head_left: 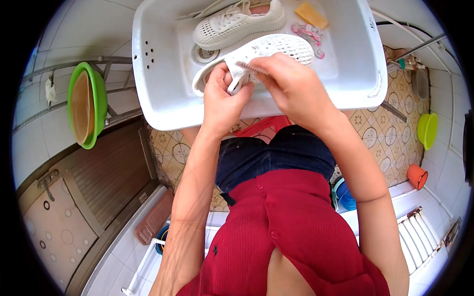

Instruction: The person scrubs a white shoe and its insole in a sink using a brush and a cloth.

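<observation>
A white sneaker with a perforated upper [291, 47] is tilted over the near side of a white plastic basin [168, 106]. My left hand [223, 98] grips it around the laces and tongue. In my right hand [291, 81] is a small brush [253, 68], pinched between thumb and fingers, its greyish bristles against or just above the tongue; my fingers hide its handle. Farther back in the basin lies the other white sneaker [237, 24], its laces in place.
Inside the basin are a yellow sponge [311, 16], a crumpled pink-and-clear wrapper [312, 38] and a drain [205, 53]. A green basin [101, 106] hangs at left. At right are a lime-green bowl [427, 131] and an orange cup [417, 176].
</observation>
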Tool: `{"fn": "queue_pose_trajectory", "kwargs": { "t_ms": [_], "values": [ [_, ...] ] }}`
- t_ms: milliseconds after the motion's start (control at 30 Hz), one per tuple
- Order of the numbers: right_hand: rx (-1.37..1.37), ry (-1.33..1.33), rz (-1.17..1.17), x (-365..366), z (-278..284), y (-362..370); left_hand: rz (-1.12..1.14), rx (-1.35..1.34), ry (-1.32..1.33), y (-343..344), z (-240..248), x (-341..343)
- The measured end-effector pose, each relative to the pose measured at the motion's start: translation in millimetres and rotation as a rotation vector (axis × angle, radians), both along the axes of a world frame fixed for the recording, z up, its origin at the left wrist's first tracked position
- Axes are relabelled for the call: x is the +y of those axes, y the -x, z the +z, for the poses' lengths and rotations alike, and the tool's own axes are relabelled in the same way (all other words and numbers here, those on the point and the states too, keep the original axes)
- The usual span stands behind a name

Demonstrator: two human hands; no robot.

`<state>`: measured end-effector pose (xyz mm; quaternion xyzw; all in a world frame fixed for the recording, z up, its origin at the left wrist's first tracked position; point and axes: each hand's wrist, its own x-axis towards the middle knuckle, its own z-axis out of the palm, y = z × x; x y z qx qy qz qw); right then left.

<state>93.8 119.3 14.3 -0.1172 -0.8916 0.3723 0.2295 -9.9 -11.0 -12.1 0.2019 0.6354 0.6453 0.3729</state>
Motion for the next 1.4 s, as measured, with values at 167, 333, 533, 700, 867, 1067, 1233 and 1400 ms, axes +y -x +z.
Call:
{"fn": "queue_pose_trajectory", "kwargs": {
  "t_ms": [167,333,533,700,867,1067,1233,1400],
  "values": [
    [0.044,-0.1,-0.126,30.0,-15.4,5.9,0.019,-0.04,-0.029,1.5,1.6,1.0],
    [-0.015,-0.013,0.022,2.7,-5.8,2.2,0.019,-0.079,0.002,3.2,3.7,1.1],
    [0.03,-0.047,-0.184,22.4,-0.6,0.2,0.078,-0.074,0.002,5.0,3.3,3.4],
    [0.028,-0.009,-0.068,1.3,-16.2,8.8,0.095,-0.243,0.0,19.2,-3.6,0.3],
    [0.004,0.001,-0.153,10.6,-4.1,12.0,0.164,-0.353,-0.077,17.5,-2.3,11.2],
    [-0.013,-0.047,-0.226,25.4,-20.4,13.9,0.138,-0.52,-0.19,21.2,-9.4,13.2],
    [0.094,0.053,-0.149,0.6,3.4,19.9,0.109,-0.68,-0.33,29.3,-21.8,7.5],
    [0.018,0.07,-0.015,-15.0,-7.8,27.3,0.097,-0.841,-0.456,33.5,-24.4,6.3]
  ]
}}
